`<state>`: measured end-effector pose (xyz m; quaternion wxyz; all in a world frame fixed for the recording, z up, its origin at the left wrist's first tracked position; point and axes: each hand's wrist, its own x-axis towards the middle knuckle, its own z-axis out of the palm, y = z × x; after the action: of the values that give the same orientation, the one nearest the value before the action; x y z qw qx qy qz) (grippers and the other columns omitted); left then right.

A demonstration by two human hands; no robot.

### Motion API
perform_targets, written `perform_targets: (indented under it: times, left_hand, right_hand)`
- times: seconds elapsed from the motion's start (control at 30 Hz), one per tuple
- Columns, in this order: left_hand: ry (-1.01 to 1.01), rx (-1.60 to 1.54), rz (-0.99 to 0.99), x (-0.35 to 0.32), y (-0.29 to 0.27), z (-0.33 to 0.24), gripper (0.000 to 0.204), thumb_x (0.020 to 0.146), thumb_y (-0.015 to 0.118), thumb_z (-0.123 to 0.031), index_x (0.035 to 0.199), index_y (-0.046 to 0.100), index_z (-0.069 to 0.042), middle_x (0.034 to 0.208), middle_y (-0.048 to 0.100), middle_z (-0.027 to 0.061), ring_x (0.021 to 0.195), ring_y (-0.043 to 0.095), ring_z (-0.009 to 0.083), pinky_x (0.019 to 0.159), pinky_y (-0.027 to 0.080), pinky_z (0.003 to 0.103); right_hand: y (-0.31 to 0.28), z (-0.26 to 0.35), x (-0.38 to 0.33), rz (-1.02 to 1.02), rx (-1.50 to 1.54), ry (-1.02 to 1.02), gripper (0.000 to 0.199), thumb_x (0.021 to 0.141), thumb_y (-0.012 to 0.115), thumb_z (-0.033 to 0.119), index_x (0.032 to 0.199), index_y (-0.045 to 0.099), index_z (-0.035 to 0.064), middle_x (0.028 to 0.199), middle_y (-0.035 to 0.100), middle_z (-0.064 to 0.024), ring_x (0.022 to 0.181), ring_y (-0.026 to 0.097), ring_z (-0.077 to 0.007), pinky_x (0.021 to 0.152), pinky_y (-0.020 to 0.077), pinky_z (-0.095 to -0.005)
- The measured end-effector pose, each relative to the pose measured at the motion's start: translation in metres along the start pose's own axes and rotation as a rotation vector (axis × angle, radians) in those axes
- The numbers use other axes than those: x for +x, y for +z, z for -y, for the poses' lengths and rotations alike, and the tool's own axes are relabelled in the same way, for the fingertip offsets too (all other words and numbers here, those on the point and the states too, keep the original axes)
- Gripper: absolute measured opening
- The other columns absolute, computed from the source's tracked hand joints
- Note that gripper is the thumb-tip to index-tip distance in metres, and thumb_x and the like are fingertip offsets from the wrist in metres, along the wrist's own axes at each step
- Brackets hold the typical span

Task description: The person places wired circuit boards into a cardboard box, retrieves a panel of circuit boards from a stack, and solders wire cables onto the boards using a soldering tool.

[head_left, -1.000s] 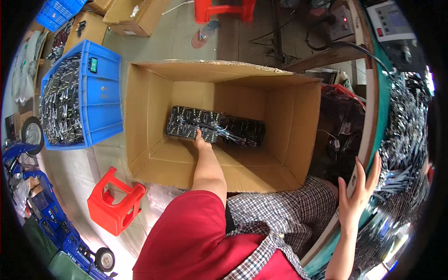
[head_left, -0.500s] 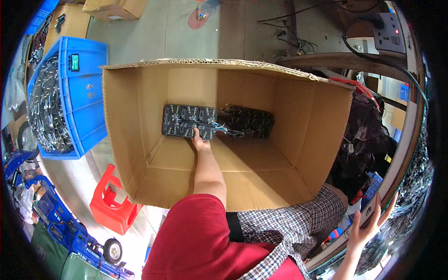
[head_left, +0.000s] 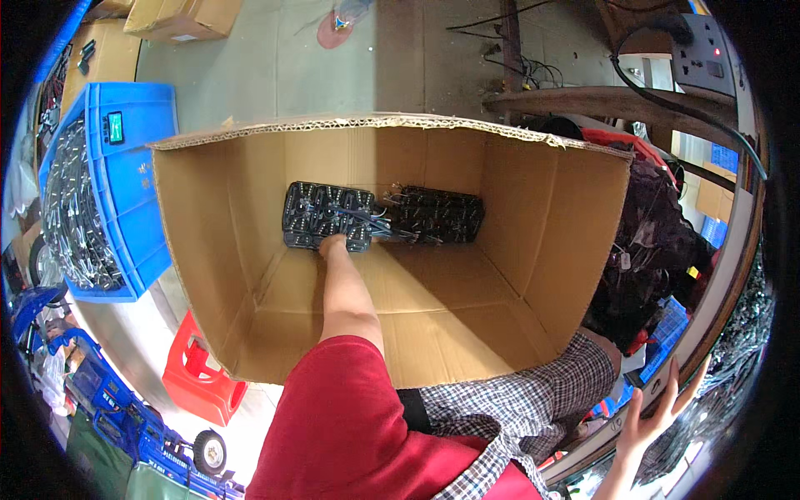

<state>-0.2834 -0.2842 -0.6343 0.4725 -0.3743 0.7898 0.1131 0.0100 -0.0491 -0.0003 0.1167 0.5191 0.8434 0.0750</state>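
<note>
Black modules (head_left: 312, 204) meet the left hand (head_left: 332, 244), arm (head_left: 348, 296) outstretched.

Grey floor (head_left: 250, 79): red stool (head_left: 210, 390) near-left of carton (head_left: 554, 221). Carton bottom: black module stack (head_left: 450, 218) right half; black module bundle (head_left: 312, 208) left half, contact unclear.

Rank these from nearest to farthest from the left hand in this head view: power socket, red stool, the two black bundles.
1. Left black bundle: touching the left hand.
2. Right black bundle: inside the box, rightward.
3. Red stool: outside the box, lower left.
4. Power socket: upper right.
</note>
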Motion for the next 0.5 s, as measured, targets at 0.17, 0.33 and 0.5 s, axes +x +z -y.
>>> perform_targets:
  times: [0.17, 0.33, 0.5]
  left_hand:
    - [-0.001, 0.411, 0.432, -0.006, 0.004, 0.003, 0.069, 0.08, 0.06, -0.048, 0.133, 0.037, -0.01, 0.134, 0.041, 0.0184, 0.113, 0.049, 0.0339, 0.084, 0.045, 0.05]
    - [0.131, 0.724, 0.525, -0.011, 0.025, 0.008, 0.081, 0.077, 0.051, -0.065, 0.136, 0.035, -0.012, 0.14, 0.031, 0.0158, 0.113, 0.047, 0.0347, 0.09, 0.038, 0.053]
    - [0.07, -0.287, 0.337, 0.034, 0.034, 0.022, 0.063, 0.075, 0.061, -0.046, 0.124, 0.044, -0.01, 0.124, 0.047, 0.0123, 0.105, 0.053, 0.0298, 0.087, 0.042, 0.05]
  right_hand:
    - [0.001, -0.001, -0.007, 0.014, 0.01, 0.037, 0.054, 0.079, 0.061, 0.021, 0.127, 0.047, 0.0038, 0.145, 0.016, -0.0225, 0.133, 0.02, -0.0395, 0.106, 0.0211, -0.0482]
    - [0.002, 0.005, -0.004, 0.049, -0.088, 0.031, 0.055, 0.08, 0.06, 0.028, 0.127, 0.047, 0.0023, 0.145, 0.017, -0.0233, 0.132, 0.022, -0.0398, 0.106, 0.0196, -0.0478]
    - [-0.006, -0.005, -0.009, 0.013, -0.079, 0.041, 0.057, 0.081, 0.06, 0.032, 0.127, 0.048, 0.0016, 0.144, 0.018, -0.0233, 0.132, 0.023, -0.0395, 0.106, 0.0208, -0.0476]
